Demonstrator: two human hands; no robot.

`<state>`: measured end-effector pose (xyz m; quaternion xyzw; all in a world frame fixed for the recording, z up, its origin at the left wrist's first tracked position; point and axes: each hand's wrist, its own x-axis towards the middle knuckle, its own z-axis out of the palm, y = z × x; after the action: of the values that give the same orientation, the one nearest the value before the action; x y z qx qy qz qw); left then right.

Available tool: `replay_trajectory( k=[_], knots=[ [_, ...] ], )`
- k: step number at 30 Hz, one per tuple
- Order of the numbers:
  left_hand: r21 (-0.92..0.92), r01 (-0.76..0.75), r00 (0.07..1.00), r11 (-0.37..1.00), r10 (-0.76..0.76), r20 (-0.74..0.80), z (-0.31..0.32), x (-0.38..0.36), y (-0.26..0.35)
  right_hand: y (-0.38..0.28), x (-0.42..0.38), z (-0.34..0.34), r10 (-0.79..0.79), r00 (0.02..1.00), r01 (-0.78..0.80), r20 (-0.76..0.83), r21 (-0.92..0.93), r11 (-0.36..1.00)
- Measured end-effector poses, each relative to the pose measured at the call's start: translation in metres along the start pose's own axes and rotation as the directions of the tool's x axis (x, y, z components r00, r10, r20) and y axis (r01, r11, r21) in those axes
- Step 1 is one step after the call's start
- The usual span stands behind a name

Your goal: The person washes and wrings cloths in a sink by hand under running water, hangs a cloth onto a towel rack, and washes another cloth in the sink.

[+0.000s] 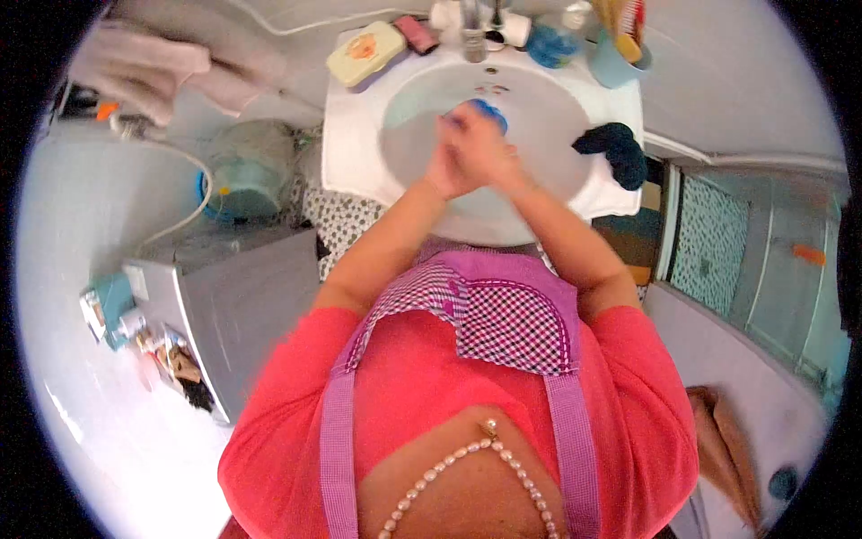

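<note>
Over the white sink basin point(548, 171), my two hands are pressed together. My left hand point(449, 166) and my right hand point(480, 144) overlap, and motion blurs their fingers. A blue object point(491, 115) shows at the far side of the hands; it is too blurred to name, and I cannot tell which hand holds it. Beyond the hands stands the faucet point(473, 40). A dark, bunched cloth item point(620, 154) lies on the right rim of the sink.
A yellow-lidded box point(368, 52) and a pink item point(415, 34) sit at the sink's back left. At the back right are a blue bottle point(549, 45) and a cup with brushes point(620, 63). A washing machine point(256, 305) stands left.
</note>
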<state>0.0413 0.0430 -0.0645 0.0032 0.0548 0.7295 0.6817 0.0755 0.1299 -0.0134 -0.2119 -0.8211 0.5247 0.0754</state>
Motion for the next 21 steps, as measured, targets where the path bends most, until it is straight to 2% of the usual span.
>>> replay_trajectory(
  k=[1, 2, 3, 4, 5, 6, 7, 9, 12, 13, 15, 16, 17, 18, 19, 20, 21],
  knots=[
    [0.031, -0.004, 0.994, 1.000, 0.000, 0.113, 0.002, 0.008, 0.004, -0.017, -0.023, 0.008, -0.092, 0.994, 0.098, 0.053, -0.128, 0.987],
    [0.063, -0.016, 0.996, 0.998, 0.021, -0.087, -0.008, 0.016, 0.012, -0.015, -0.040, 0.021, -0.174, 0.977, 0.195, 0.123, -0.188, 0.963],
    [0.101, -0.010, 0.959, 0.995, 0.038, -0.280, -0.023, 0.024, 0.022, -0.033, -0.054, 0.015, -0.361, 0.932, 0.322, -0.022, -0.404, 0.856],
    [0.018, -0.158, 0.980, 0.987, 0.159, -0.118, -0.023, 0.018, 0.010, -0.030, -0.049, 0.011, -0.396, 0.917, 0.331, -0.055, -0.451, 0.829],
    [0.159, -0.182, 0.959, 0.970, 0.211, -0.189, -0.018, 0.020, 0.008, -0.027, -0.044, 0.008, -0.430, 0.899, 0.334, -0.088, -0.497, 0.801],
    [0.508, -0.149, 0.887, 0.848, 0.342, -0.311, 0.020, 0.023, 0.001, -0.004, -0.020, 0.007, -0.327, 0.943, 0.287, -0.059, -0.348, 0.893],
    [0.080, -0.280, 0.921, 0.957, 0.291, -0.260, 0.027, 0.019, -0.001, 0.012, 0.003, -0.006, -0.202, 0.965, 0.142, -0.170, -0.310, 0.940],
    [-0.042, -0.259, 0.899, 0.965, 0.225, -0.374, 0.021, 0.023, -0.003, 0.031, 0.041, -0.031, 0.033, 0.935, -0.097, -0.354, -0.165, 0.982],
    [-0.132, -0.160, 0.987, 0.978, 0.159, -0.020, -0.004, 0.026, 0.021, 0.014, 0.009, -0.017, -0.118, 0.937, 0.013, -0.328, -0.304, 0.953],
    [0.209, -0.271, 0.958, 0.939, 0.284, -0.033, 0.010, 0.022, 0.014, 0.009, -0.004, -0.013, -0.125, 0.954, 0.035, -0.272, -0.315, 0.948],
    [0.269, -0.289, 0.953, 0.919, 0.304, -0.013, 0.004, 0.010, 0.010, -0.004, -0.023, -0.001, -0.144, 0.978, 0.086, -0.148, -0.340, 0.936],
    [0.306, -0.297, 0.950, 0.905, 0.314, -0.006, -0.006, 0.011, 0.011, 0.014, -0.011, 0.003, -0.149, 0.973, 0.084, -0.177, -0.327, 0.941],
    [0.042, -0.148, 0.973, 0.988, 0.138, 0.183, -0.033, 0.010, 0.019, 0.031, 0.001, 0.006, -0.153, 0.967, 0.083, -0.206, -0.314, 0.946],
    [0.085, -0.170, 0.985, 0.982, 0.173, -0.026, -0.018, 0.014, 0.011, 0.042, 0.018, -0.010, -0.058, 0.957, -0.022, -0.285, -0.270, 0.963],
    [0.132, -0.185, 0.949, 0.974, 0.211, -0.232, 0.013, 0.018, -0.007, 0.051, 0.029, -0.027, 0.040, 0.933, -0.124, -0.357, -0.217, 0.968],
    [0.182, -0.195, 0.870, 0.964, 0.256, -0.422, 0.032, 0.022, -0.016, 0.055, 0.033, -0.037, 0.133, 0.899, -0.217, -0.418, -0.161, 0.963],
    [0.214, -0.195, 0.898, 0.957, 0.262, -0.353, 0.034, 0.022, -0.014, 0.044, 0.025, -0.038, 0.051, 0.923, -0.165, -0.380, -0.275, 0.947]
  ],
)
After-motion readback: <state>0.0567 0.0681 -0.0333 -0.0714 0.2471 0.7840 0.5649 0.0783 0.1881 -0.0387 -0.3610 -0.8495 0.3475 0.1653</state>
